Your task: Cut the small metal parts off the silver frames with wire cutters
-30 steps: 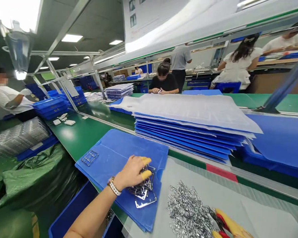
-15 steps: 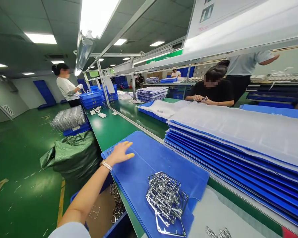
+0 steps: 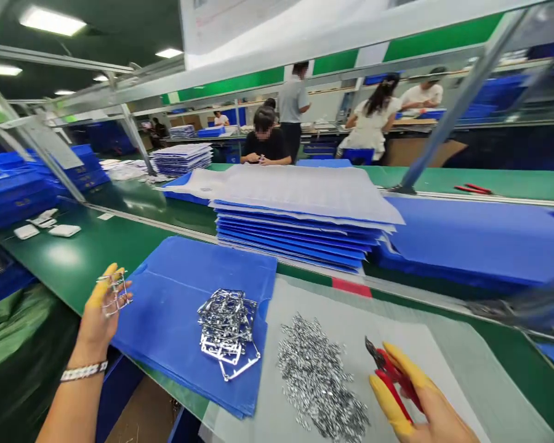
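Observation:
My left hand [image 3: 102,307], with yellow-covered fingertips, grips a small shiny metal frame [image 3: 116,294] above the left edge of a blue sheet [image 3: 175,271]. On that sheet lies a tangled heap of similar silvery frames [image 3: 228,326]. Red-handled cutting pliers [image 3: 392,376] are in my right hand [image 3: 420,400], their dark jaws pointing up and left. Just left of the pliers, many tiny shiny metal pieces [image 3: 318,381] lie in a pile on a pale sheet [image 3: 425,344].
A tall stack of blue and white sheets [image 3: 295,215] stands behind the work area. Blue bins [image 3: 18,191] and white pieces [image 3: 64,230] are at the left. A metal post [image 3: 461,104] rises at the right. Several people sit or stand beyond the bench.
The view has swung right. My left hand, earlier reaching over the blue sheet's far corner, now holds a metal frame. My right hand with the pliers has come into view.

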Motion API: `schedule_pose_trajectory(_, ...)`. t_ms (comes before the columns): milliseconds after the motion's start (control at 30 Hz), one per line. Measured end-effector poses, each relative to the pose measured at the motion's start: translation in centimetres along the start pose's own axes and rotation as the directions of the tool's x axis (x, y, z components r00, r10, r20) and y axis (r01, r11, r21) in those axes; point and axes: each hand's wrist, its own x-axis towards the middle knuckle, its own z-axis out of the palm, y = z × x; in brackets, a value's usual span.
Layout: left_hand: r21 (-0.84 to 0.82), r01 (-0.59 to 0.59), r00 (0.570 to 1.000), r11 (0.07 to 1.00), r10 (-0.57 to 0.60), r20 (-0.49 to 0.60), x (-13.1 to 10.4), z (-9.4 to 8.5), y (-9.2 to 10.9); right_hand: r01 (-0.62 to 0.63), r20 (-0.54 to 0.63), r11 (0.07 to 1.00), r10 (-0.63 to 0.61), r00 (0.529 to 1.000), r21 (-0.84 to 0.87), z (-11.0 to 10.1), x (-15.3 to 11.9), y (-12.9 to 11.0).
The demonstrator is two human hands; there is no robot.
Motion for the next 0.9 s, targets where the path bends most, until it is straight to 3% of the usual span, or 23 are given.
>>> schedule_pose_trajectory(33,-0.283,0.062,0.991,0.957,-0.026,0.131,-1.2,1.1,1.6,-0.033,-0.012,0.999,0.034,0.999,0.019,-0.3,0.0,-0.4)
schedule_pose_trajectory(67,-0.512,0.138,0.973,0.848,-0.019,0.23,-2.8,2.4,3.2,-0.04,-0.014,0.998,0.041,0.999,0.048,-0.5,0.1,-0.8)
schedule_pose_trajectory(133,-0.716,0.337,0.903,0.611,0.006,0.429,-6.8,6.2,6.3,-0.021,-0.006,0.996,0.022,1.0,0.092,-0.7,0.1,-1.6)
schedule_pose_trajectory(167,-0.717,0.473,0.831,0.512,0.01,0.556,-9.0,8.5,7.5,0.002,-0.001,0.994,-0.002,1.0,0.105,-0.7,0.1,-2.0)
schedule_pose_trajectory(200,-0.657,0.622,0.72,0.425,0.018,0.694,-11.3,11.1,8.4,0.031,0.001,0.993,-0.031,1.0,0.111,-0.8,0.1,-2.4)
schedule_pose_trajectory(267,-0.446,0.842,0.458,0.304,0.035,0.888,-15.3,16.3,9.2,0.112,-0.004,0.988,-0.112,0.994,0.105,-1.1,0.1,-3.1)
schedule_pose_trajectory(300,-0.343,0.901,0.348,0.266,0.032,0.937,-16.9,18.8,9.1,0.163,-0.007,0.982,-0.163,0.987,0.092,-1.3,0.1,-3.5)
schedule_pose_trajectory(367,-0.204,0.958,0.202,0.201,0.027,0.979,-19.4,22.8,8.4,0.267,0.003,0.963,-0.268,0.963,0.045,-1.8,0.0,-4.0)
schedule_pose_trajectory(433,-0.122,0.979,0.122,0.166,0.007,0.992,-20.8,25.2,7.3,0.345,0.038,0.938,-0.344,0.938,-0.021,-2.1,-0.1,-4.4)
schedule_pose_trajectory(500,-0.07,0.986,0.075,0.15,-0.024,0.997,-21.6,26.4,6.4,0.37,0.09,0.925,-0.362,0.928,-0.087,-2.0,-0.1,-4.7)
schedule_pose_trajectory(567,-0.051,0.988,0.06,0.143,-0.063,0.996,-21.9,26.7,5.8,0.37,0.14,0.918,-0.351,0.926,-0.143,-1.6,0.0,-5.0)
schedule_pose_trajectory(700,-0.09,0.985,0.109,0.15,-0.127,0.986,-22.0,26.7,5.2,0.395,0.204,0.894,-0.355,0.912,-0.212,-0.5,0.4,-5.6)
schedule_pose_trajectory(800,-0.131,0.978,0.149,0.162,-0.109,0.983,-22.0,26.9,4.9,0.4,0.235,0.886,-0.347,0.908,-0.233,0.1,0.8,-5.9)
schedule_pose_trajectory(900,-0.143,0.976,0.159,0.166,-0.088,0.983,-22.0,27.1,4.5,0.397,0.261,0.886,-0.335,0.905,-0.241,0.3,1.2,-6.1)
